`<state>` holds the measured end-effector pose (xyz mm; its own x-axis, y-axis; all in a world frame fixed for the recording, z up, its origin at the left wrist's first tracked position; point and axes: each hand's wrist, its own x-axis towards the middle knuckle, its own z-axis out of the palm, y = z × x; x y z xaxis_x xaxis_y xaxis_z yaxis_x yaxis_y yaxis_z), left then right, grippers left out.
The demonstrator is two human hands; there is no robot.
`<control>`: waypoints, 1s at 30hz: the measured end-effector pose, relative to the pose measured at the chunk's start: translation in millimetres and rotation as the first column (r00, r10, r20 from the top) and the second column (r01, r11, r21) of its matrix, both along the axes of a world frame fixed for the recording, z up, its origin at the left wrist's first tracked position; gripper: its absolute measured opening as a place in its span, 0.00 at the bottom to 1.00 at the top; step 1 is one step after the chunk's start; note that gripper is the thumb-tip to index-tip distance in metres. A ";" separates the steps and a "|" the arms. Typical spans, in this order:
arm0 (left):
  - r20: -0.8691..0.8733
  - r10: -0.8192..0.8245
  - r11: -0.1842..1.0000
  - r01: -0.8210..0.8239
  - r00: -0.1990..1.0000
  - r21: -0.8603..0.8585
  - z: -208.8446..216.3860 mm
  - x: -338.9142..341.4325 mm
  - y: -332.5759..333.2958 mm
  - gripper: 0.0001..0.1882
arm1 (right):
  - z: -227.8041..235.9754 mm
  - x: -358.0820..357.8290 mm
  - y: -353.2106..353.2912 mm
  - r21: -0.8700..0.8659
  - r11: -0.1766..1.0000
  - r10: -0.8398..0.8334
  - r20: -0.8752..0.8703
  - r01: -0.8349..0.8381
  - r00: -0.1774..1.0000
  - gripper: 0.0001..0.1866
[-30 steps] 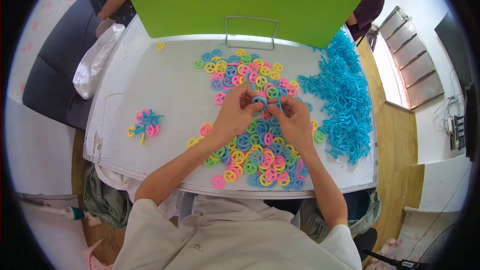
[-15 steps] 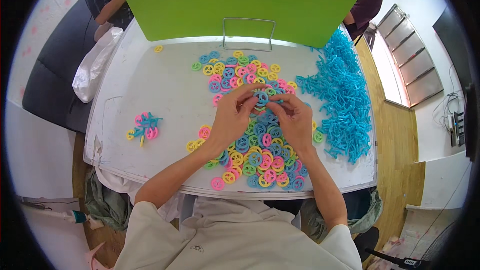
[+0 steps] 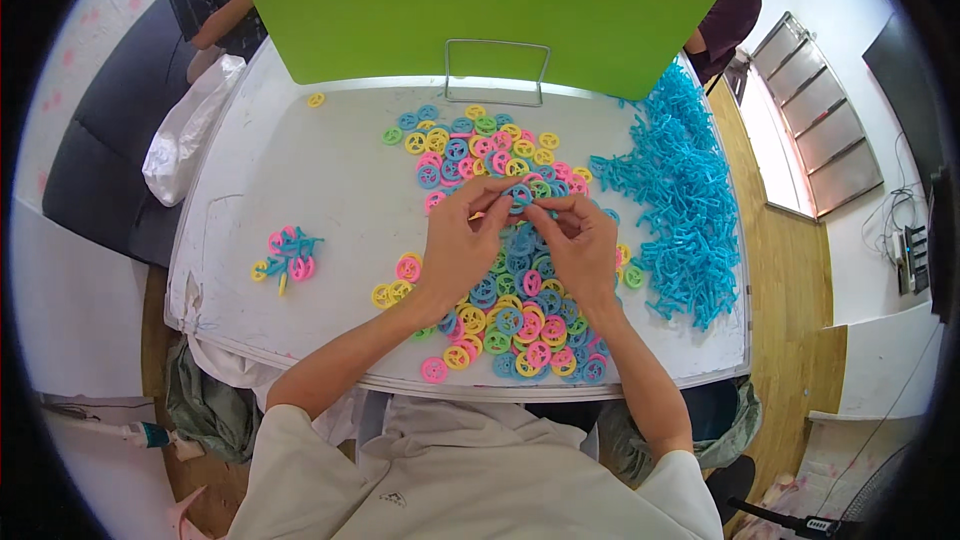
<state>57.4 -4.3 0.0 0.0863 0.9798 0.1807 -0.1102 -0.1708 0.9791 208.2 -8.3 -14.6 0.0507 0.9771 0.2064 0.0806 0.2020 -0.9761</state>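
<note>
Head view: hands remain together as a second ago, barely shifted. Left hand (image 3: 458, 245) and right hand (image 3: 583, 245) each pinch a blue plastic wheel (image 3: 520, 198) between fingertips, above the pile of coloured wheels (image 3: 510, 310). Right of the grip, blue stick pieces (image 3: 685, 210); far left, a small assembled cluster (image 3: 287, 252). White worktop (image 3: 330, 170), green screen (image 3: 480, 0) behind.

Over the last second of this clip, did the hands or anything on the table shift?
Barely anything. Both hands, left hand and right hand, stay together over the pile of coloured wheels, fingertips pinching a small blue wheel as before. The small cluster at the left, the blue sticks and the green board kept their places.
</note>
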 end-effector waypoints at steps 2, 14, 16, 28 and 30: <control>0.030 -0.048 0.996 0.050 0.998 -0.070 0.8 -5.4 3.3 0.09 | 9.7 3.0 0.0 0.118 0.993 -0.007 0.293 -0.029 0.956 0.09; -0.031 0.097 0.976 -0.101 0.995 -0.191 26.9 -95.7 46.9 0.09 | 18.4 63.0 27.8 0.170 0.980 -0.168 0.404 0.106 0.899 0.12; -0.698 0.296 0.955 -0.200 0.652 0.218 30.0 -117.7 55.3 0.09 | 4.0 88.3 34.8 0.267 0.942 -0.321 0.538 0.204 0.779 0.11; -0.985 0.137 0.971 -0.182 -0.108 0.155 1.8 -178.4 42.3 0.09 | -12.4 103.9 47.7 0.299 0.924 -0.375 0.825 0.238 0.423 0.14; -0.947 0.322 0.939 -0.122 -0.005 0.321 -1.2 -142.2 49.1 0.09 | -15.8 106.7 48.5 0.311 0.906 -0.411 0.806 0.286 0.426 0.12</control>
